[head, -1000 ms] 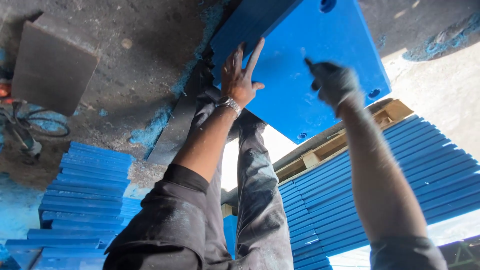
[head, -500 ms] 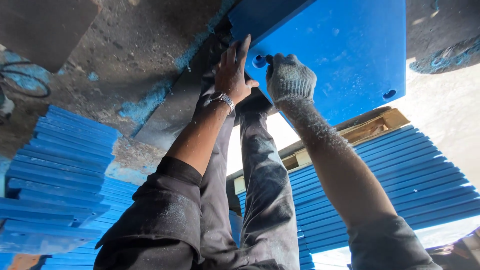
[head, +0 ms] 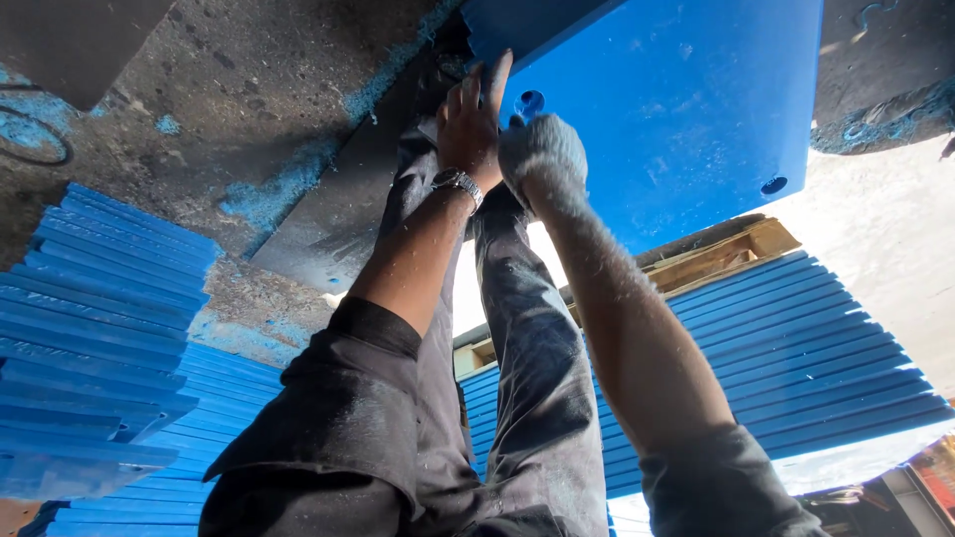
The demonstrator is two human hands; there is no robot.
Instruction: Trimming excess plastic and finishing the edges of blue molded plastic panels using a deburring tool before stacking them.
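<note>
A large blue plastic panel [head: 686,99] with round holes lies on the dusty floor. My left hand [head: 470,114], bare and with a wristwatch, lies flat with fingers stretched along the panel's left edge. My right hand [head: 542,151] wears a grey glove dusted with blue shavings. It is curled into a fist right beside the left hand, just below a hole [head: 529,101] near the panel's corner. Whatever the fist may hold is hidden. My dark trouser legs [head: 517,328] run between my arms.
Stacks of blue slats stand at the left [head: 90,328] and at the right [head: 826,368]. A wooden pallet [head: 726,249] lies under the panel's edge. A dark flat strip [head: 338,219] rests on the concrete floor [head: 219,89], strewn with blue shavings.
My gloved right hand has moved left across the panel, from its middle to the corner hole beside my left hand. The left hand has stayed on the panel's edge.
</note>
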